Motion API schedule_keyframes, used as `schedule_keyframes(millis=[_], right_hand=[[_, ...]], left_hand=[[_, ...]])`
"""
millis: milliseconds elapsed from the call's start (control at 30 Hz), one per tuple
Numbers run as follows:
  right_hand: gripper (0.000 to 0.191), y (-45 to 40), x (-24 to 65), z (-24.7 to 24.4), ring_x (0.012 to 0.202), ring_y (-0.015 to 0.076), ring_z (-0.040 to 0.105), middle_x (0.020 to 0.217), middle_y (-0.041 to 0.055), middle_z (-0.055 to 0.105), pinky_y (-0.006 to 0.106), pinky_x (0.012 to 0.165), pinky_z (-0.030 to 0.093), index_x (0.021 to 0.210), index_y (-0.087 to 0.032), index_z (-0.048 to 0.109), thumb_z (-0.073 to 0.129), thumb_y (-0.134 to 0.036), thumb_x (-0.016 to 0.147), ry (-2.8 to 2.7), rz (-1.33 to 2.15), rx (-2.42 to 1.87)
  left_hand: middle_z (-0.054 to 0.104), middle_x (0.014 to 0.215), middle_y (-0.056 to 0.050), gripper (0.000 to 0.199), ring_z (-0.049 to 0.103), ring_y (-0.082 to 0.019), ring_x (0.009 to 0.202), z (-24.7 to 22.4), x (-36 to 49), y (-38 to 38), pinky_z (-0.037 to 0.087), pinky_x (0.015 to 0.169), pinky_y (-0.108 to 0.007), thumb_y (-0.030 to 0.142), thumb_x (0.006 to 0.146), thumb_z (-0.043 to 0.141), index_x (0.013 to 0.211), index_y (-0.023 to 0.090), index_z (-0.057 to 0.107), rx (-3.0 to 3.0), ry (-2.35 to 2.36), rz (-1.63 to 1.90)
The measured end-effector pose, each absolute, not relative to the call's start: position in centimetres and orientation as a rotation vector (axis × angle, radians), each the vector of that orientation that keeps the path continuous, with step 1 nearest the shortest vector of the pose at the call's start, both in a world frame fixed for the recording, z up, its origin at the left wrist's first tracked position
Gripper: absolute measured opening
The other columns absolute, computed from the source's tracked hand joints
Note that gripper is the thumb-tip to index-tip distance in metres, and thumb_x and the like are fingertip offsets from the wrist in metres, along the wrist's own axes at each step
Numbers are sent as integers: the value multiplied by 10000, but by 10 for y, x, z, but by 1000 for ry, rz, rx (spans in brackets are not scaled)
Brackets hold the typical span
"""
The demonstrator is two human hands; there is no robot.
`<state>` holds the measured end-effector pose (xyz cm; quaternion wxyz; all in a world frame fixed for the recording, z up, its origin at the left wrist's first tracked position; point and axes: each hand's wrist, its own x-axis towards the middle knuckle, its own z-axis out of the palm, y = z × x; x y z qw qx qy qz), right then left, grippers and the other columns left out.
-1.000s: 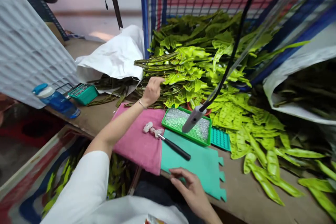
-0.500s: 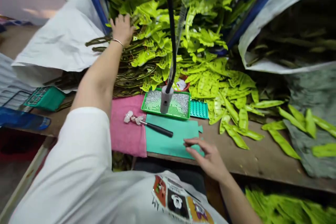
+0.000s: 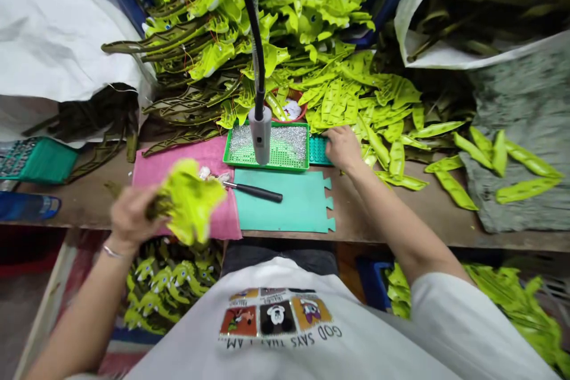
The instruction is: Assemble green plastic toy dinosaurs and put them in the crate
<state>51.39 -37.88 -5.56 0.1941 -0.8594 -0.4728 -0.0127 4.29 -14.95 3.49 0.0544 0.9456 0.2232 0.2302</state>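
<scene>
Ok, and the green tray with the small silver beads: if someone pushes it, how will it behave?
The green plastic tray looks light and stiff, so it would probably slide on the wooden table rather than bend. Its rim looks low, so the loose silver beads could likely jump out with a quick push.

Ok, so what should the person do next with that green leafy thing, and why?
Probably lay the lime-green leaf piece flat on the teal foam mat. The left hand holds it up over the pink cloth, right beside the mat, and the black-handled tool and green tray of silver beads lie close by.
</scene>
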Motion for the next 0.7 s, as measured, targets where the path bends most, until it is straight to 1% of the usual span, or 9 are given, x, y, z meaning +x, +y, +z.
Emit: schedule_keyframes(millis=[33,67,100,167,267,367,467,567,700], right_hand=[[371,-375,514,-57,1005,309,573,1041,180,706,465,938,447,1024,-127,718,411,-93,818,-1352,-67,-2445],[373,-373,513,-58,1015,312,554,1045,184,695,468,934,431,1037,-128,710,398,-93,836,-1358,-97,-2478],[371,-373,512,-59,1027,315,537,1044,183,686,475,932,415,1046,-134,702,386,-98,856,-1351,-121,-2508],[358,-374,509,-58,1051,326,510,1016,171,679,499,933,384,1053,-155,692,378,-120,886,-1344,-139,-2548],[375,-384,504,-57,1080,338,498,1024,147,694,544,952,348,1126,-190,679,384,-135,901,-1356,-108,-2554],[434,-398,497,-56,1124,349,506,1196,120,703,573,970,343,1235,-227,661,408,-141,893,-1337,-58,-2525],[475,-411,495,-56,1130,346,544,1291,131,679,551,977,390,1263,-189,663,423,-134,857,-1263,-44,-2460],[453,-416,496,-55,1091,319,603,1218,164,701,502,981,444,1229,-147,662,410,-150,852,-1171,-54,-2375],[349,-409,494,-58,1006,300,645,1061,155,725,446,919,500,1125,-169,665,433,-226,871,-1207,14,-2365]], left_hand=[[637,861,8,509,627,-246,776,27,42,-173,539,706,-408,551,793,652,1274,456,516,2986,480,629],[652,832,-5,518,621,-233,718,20,45,-194,525,631,-367,489,827,659,1317,426,502,3056,323,573],[664,822,-23,506,620,-223,695,15,53,-212,515,602,-345,443,858,659,1336,371,507,3094,194,520],[671,819,-53,428,620,-216,689,7,75,-237,500,587,-326,424,916,626,1305,262,547,3136,20,414],[665,837,-76,387,616,-218,717,-5,106,-254,491,615,-325,467,975,553,1223,174,604,3161,-74,304],[670,892,-94,432,616,-225,761,-16,127,-258,494,662,-335,489,978,547,1229,143,613,3141,-64,262],[690,979,-115,432,625,-242,814,-23,143,-259,499,688,-351,465,966,578,1242,134,610,3124,-83,255],[699,1119,-153,405,646,-262,946,-27,158,-261,516,763,-361,429,967,587,1226,118,612,3078,-132,265],[663,1289,-194,414,627,-288,1161,-32,172,-264,515,846,-371,427,982,559,1247,113,600,3019,-128,232]])
